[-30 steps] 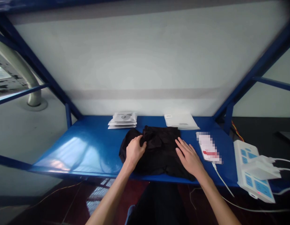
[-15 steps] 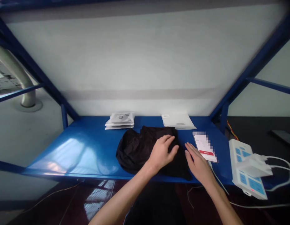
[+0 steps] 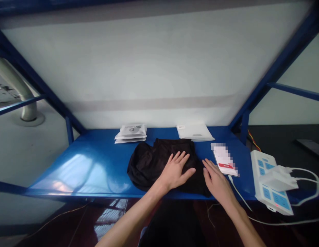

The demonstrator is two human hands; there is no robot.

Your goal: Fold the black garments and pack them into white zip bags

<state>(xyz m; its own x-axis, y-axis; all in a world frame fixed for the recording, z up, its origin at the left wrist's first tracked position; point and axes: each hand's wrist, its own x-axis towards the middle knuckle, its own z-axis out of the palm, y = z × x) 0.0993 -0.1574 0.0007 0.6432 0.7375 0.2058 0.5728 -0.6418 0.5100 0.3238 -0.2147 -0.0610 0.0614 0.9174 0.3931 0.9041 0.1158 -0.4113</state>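
Observation:
A crumpled black garment (image 3: 149, 163) lies near the front edge of the blue shelf (image 3: 97, 161). My left hand (image 3: 174, 169) rests flat on the garment's right half with its fingers spread. My right hand (image 3: 216, 180) lies flat on the garment's right edge, fingers pointing away from me. Neither hand grips the cloth.
A stack of white packets (image 3: 130, 133) sits at the back of the shelf, with a flat white bag (image 3: 194, 132) to its right. A phone (image 3: 224, 160) on a white cable lies right of the garment. A white power strip (image 3: 270, 183) with plugs is at the far right.
My left hand crossed from the garment's left side to its right half and flattened there, fingers spreading. My right hand shifted slightly right to the garment's edge.

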